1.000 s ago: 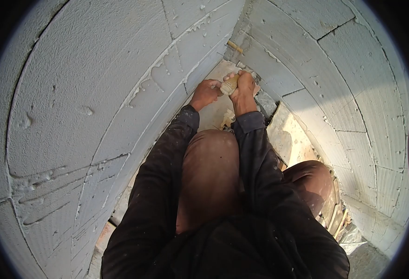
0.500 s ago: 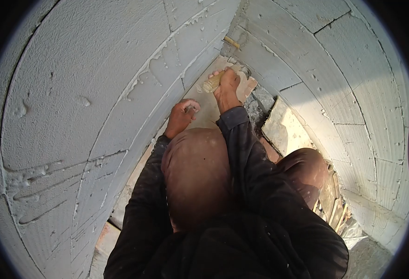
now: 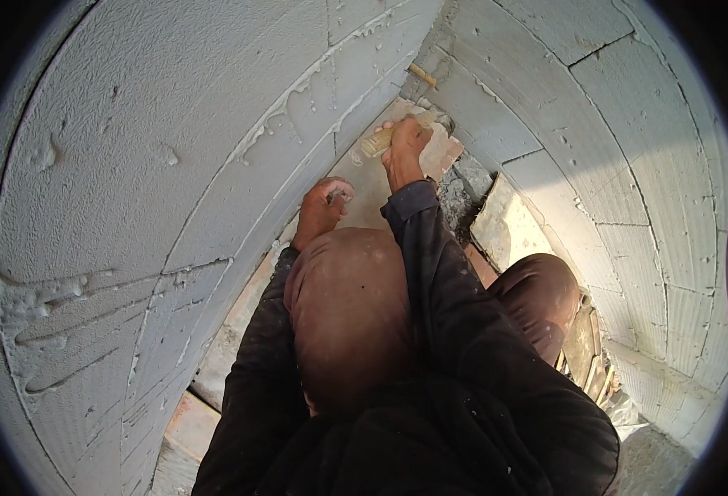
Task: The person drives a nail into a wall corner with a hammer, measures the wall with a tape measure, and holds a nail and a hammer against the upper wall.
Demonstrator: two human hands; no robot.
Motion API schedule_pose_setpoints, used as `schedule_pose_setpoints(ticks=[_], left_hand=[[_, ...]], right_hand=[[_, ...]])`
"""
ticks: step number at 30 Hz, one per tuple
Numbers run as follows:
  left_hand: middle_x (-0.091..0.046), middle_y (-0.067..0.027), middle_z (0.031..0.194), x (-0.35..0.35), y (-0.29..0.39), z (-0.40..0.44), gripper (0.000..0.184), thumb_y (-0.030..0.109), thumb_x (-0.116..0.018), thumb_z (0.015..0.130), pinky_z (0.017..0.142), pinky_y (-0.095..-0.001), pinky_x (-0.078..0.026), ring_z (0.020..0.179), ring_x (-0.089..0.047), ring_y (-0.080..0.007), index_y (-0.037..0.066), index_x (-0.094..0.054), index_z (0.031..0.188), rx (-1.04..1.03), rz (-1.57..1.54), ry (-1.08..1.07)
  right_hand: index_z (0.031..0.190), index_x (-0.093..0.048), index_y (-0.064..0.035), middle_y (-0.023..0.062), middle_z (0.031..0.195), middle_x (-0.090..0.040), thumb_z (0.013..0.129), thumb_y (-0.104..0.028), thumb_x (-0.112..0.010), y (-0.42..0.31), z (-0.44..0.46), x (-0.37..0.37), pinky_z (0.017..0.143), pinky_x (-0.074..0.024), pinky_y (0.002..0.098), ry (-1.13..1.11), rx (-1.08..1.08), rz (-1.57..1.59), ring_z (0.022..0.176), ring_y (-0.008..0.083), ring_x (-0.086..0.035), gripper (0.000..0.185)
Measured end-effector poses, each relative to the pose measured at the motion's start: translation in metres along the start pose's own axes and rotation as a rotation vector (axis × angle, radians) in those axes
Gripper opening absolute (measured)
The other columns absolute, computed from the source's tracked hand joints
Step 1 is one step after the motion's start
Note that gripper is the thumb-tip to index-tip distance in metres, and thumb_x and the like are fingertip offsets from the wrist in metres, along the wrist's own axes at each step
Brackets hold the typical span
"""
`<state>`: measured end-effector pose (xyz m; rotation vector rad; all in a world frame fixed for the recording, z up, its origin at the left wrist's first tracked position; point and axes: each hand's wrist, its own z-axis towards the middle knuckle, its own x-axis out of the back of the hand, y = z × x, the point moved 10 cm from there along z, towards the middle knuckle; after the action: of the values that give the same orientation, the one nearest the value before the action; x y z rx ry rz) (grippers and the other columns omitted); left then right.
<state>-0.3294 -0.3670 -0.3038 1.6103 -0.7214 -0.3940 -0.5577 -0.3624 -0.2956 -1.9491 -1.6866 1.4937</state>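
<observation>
- Gripping a yellowish, roughly cylindrical object (image 3: 374, 146), material unclear, in the right hand (image 3: 408, 145); fingers wrapped round it, one end sticking out on the left side of the fist.
- Object sits low near the wall corner, over the pale, flat, stone-like slab (image 3: 369, 205); contact with slab: cannot tell.
- Left hand (image 3: 322, 210) loosely curled, fingers bent, whitish smears on fingertips; nothing seen in it, inside of fingers partly hidden. Well apart from the object.
- Left hand nearest to the grey, rough-faced block wall (image 3: 182, 132) and the raised knee in dusty brownish trousers (image 3: 351, 281); touching either: cannot tell.
- Step in hand, as judged: one-handed handling of the object down at the slab, left hand free. Exact action unclear; working end hidden by the right hand.
- Next move, judged: calls for a firm right grip, wrist clear of the wall on the right, grey and long-coursed in blocks (image 3: 579, 157), and left fingers out of the object's path.
- Tight spot: two walls meet just beyond the right hand; short yellow rod-like piece (image 3: 422, 75) at the corner.
- Right of the slab: grey, lumpy rubble (image 3: 463, 183), then a pale, flat, sunlit board (image 3: 508, 217), material unclear. Footing there looks uneven.
</observation>
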Motion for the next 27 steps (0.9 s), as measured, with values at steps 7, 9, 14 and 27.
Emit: schedule_pose_setpoints(ticks=[7,9,14,27], left_hand=[[-0.067,-0.0092,0.120,-0.005,-0.002,0.003,0.018,-0.002,-0.057,0.095,0.064,-0.0302,-0.053,0.073,-0.067,-0.0149,0.004,-0.072,0.103,0.018,-0.032,-0.025],[-0.067,-0.0092,0.121,-0.005,-0.005,0.002,0.019,-0.002,-0.057,0.095,0.064,-0.0302,-0.053,0.073,-0.067,-0.0151,0.004,-0.072,0.103,0.023,-0.029,-0.027],[-0.067,-0.0086,0.120,-0.006,-0.006,0.004,0.021,-0.003,-0.055,0.094,0.063,-0.0301,-0.053,0.072,-0.066,-0.0147,0.005,-0.072,0.103,0.035,-0.033,-0.017],[-0.066,-0.0082,0.119,0.000,-0.003,0.001,0.024,-0.008,-0.054,0.092,0.067,-0.0294,-0.051,0.073,-0.062,-0.0137,0.004,-0.072,0.102,-0.003,-0.054,-0.006]], right_hand=[[0.110,-0.046,-0.0096,0.0083,0.078,-0.055,0.107,-0.020,-0.049,-0.011,-0.007,0.016,0.049,-0.0520,0.0427,0.149,0.070,0.105,0.061,0.0230,-0.058,0.011],[0.112,-0.047,-0.0103,0.0080,0.078,-0.055,0.107,-0.021,-0.049,-0.001,-0.008,0.006,0.051,-0.0523,0.0436,0.145,0.058,0.073,0.060,0.0228,-0.057,0.012],[0.109,-0.048,-0.0096,0.0078,0.078,-0.055,0.105,-0.016,-0.050,0.006,0.004,-0.006,0.053,-0.0521,0.0452,-0.007,-0.025,0.100,0.061,0.0242,-0.057,0.008],[0.104,-0.051,-0.0116,0.0059,0.078,-0.056,0.103,-0.014,-0.050,0.029,0.000,-0.003,0.053,-0.0512,0.0451,-0.042,0.016,0.353,0.061,0.0246,-0.057,0.003]])
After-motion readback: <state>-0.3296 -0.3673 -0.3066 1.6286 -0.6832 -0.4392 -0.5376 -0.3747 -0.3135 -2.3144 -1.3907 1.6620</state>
